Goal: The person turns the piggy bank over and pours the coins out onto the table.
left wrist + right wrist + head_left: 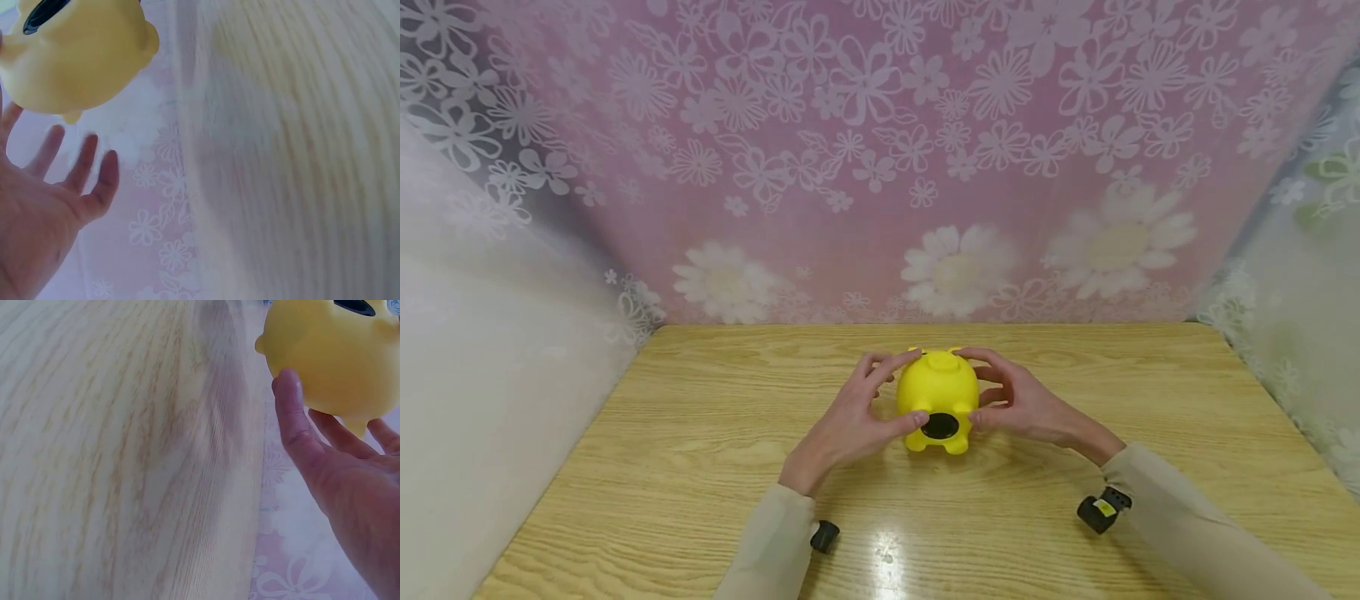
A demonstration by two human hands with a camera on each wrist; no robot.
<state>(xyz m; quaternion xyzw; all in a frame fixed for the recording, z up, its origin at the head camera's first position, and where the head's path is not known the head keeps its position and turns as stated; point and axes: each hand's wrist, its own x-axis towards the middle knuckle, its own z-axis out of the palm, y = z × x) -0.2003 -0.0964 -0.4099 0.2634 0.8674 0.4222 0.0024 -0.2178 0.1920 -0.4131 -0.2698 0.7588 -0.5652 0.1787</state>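
- Head view: a yellow piggy bank (937, 385) is between the two hands, around the middle of the tabletop (700, 467) from left to right and toward its far edge, with its snout up and its black oval patch (940, 426) facing near.
- Left hand (852, 421): thumb on the near side beside the patch, index finger at the far top, gripping the bank; in the left wrist view other fingers are spread apart, off it.
- Right hand (1028, 405): fingers curved round the right side, thumb low on the near side; some fingertips are hidden.
- The wrist views suggest the bank is just off the wood, so the step in hand looks like a two-handed hold.
- The next move calls for even pressure from both sides, since the round body could slip.
- The tabletop is pale grained wood, with a glare spot near.
- A pink flowered curtain (850, 242) hangs along the far edge; whitish walls (490, 358) flank left and right.
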